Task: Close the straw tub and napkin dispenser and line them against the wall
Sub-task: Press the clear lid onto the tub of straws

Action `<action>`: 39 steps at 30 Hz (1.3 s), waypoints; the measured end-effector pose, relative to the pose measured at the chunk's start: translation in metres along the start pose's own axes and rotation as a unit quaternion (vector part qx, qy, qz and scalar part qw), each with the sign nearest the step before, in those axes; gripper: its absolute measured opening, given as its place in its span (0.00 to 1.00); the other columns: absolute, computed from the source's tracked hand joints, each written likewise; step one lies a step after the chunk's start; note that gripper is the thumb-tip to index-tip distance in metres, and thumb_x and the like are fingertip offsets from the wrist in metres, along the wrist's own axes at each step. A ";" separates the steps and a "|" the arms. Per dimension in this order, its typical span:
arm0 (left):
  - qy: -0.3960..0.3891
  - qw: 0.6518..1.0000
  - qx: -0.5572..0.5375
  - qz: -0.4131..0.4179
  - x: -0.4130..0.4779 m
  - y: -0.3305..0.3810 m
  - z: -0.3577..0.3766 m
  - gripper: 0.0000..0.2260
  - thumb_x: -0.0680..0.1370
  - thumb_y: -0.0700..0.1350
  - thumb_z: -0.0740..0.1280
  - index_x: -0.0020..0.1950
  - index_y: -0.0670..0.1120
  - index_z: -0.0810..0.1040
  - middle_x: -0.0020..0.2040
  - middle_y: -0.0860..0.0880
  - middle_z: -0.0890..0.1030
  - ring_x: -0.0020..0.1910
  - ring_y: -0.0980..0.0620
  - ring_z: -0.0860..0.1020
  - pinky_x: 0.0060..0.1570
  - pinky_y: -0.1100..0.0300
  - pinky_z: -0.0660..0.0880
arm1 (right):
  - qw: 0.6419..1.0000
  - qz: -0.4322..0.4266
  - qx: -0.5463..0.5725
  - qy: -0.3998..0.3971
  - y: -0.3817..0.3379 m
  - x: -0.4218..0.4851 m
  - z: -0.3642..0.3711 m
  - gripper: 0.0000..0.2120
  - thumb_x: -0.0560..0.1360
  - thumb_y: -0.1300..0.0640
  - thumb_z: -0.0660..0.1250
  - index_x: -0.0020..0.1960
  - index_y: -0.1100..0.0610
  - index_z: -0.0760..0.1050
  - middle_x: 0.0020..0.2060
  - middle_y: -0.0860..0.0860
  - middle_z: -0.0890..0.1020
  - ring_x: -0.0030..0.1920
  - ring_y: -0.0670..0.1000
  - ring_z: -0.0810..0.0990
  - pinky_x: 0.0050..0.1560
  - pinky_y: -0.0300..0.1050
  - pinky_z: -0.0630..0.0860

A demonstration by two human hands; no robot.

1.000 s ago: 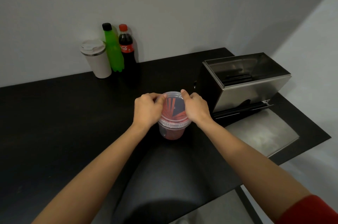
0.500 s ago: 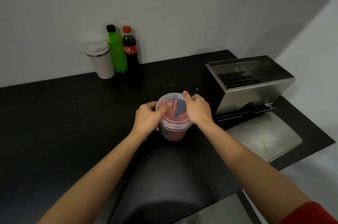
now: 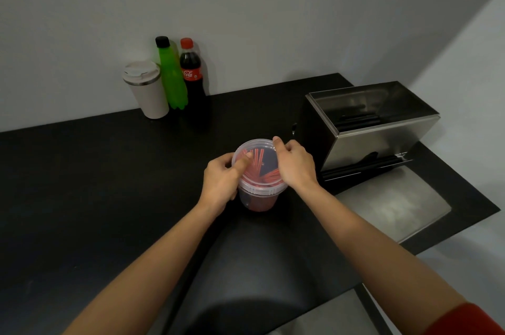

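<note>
A clear plastic straw tub (image 3: 259,195) with red straws inside stands on the black counter (image 3: 82,184), a clear lid (image 3: 259,154) lying on its rim. My left hand (image 3: 222,178) grips the tub's left side, thumb pressing on the lid. My right hand (image 3: 296,163) presses the lid's right edge, fingers curled over the rim. To the right stands the steel napkin dispenser (image 3: 374,127), top open, its flat steel cover panel (image 3: 393,203) lying folded down on the counter in front.
Against the back wall stand a white travel cup (image 3: 147,90), a green bottle (image 3: 170,75) and a cola bottle (image 3: 192,75). The counter ends just right of the dispenser. A dark rounded shape (image 3: 246,280) fills the near foreground.
Both hands stayed on the lid; my left thumb has shifted onto the lid's top. The view has drifted slightly.
</note>
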State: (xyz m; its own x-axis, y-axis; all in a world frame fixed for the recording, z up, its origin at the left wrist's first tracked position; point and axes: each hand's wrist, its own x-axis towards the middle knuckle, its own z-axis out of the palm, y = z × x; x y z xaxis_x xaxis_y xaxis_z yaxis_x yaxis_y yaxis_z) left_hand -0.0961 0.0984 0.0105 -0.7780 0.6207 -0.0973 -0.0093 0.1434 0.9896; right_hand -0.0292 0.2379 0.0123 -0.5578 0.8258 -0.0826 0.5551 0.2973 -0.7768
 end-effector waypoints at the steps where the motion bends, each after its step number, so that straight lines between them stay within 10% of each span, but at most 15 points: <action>1: 0.001 1.000 0.002 -0.001 0.000 0.000 -0.001 0.15 0.77 0.56 0.64 0.47 0.45 0.80 0.27 0.50 0.75 0.20 0.56 0.69 0.19 0.64 0.65 | 1.000 0.001 0.000 -0.002 0.000 0.000 0.000 0.19 0.76 0.38 0.54 0.44 0.53 0.71 0.34 0.49 0.76 0.36 0.50 0.77 0.34 0.44 0.69; 5: 0.011 1.000 0.000 -0.024 0.002 0.002 -0.002 0.16 0.78 0.55 0.61 0.37 0.48 0.78 0.24 0.49 0.72 0.20 0.54 0.68 0.19 0.62 0.64 | 1.000 0.006 0.010 -0.008 0.000 0.001 -0.002 0.19 0.75 0.37 0.55 0.44 0.53 0.72 0.33 0.49 0.76 0.36 0.49 0.77 0.35 0.44 0.69; 18: 0.049 0.997 0.037 -0.049 0.011 0.009 -0.006 0.11 0.76 0.51 0.66 0.56 0.51 0.80 0.42 0.52 0.83 0.40 0.56 0.81 0.31 0.65 0.74 | 0.990 0.023 0.126 -0.065 0.000 -0.004 -0.013 0.15 0.76 0.43 0.58 0.52 0.53 0.73 0.43 0.46 0.76 0.44 0.43 0.74 0.37 0.39 0.67; 30: 0.095 0.953 0.238 0.161 0.003 0.034 -0.002 0.19 0.73 0.51 0.68 0.63 0.51 0.75 0.57 0.51 0.79 0.59 0.53 0.74 0.56 0.51 0.74 | 0.991 -0.094 0.085 0.041 -0.002 -0.028 -0.045 0.15 0.76 0.49 0.63 0.59 0.55 0.73 0.58 0.51 0.70 0.50 0.42 0.71 0.43 0.30 0.64; 39: 0.053 0.921 0.273 0.274 -0.026 0.056 0.044 0.19 0.73 0.52 0.68 0.63 0.53 0.74 0.56 0.55 0.78 0.55 0.61 0.69 0.46 0.74 0.59 | 0.985 -0.121 0.103 0.072 0.025 -0.047 -0.080 0.09 0.76 0.50 0.63 0.53 0.53 0.75 0.55 0.51 0.73 0.47 0.43 0.74 0.46 0.32 0.69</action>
State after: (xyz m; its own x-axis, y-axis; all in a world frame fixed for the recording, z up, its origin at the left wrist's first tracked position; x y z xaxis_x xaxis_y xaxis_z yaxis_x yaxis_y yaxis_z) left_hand -0.0488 0.1248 0.0639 -0.6286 0.6405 0.4411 0.6979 0.2143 0.6834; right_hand 0.0598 0.2448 0.0465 -0.5569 0.8063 0.1994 0.2708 0.4032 -0.8741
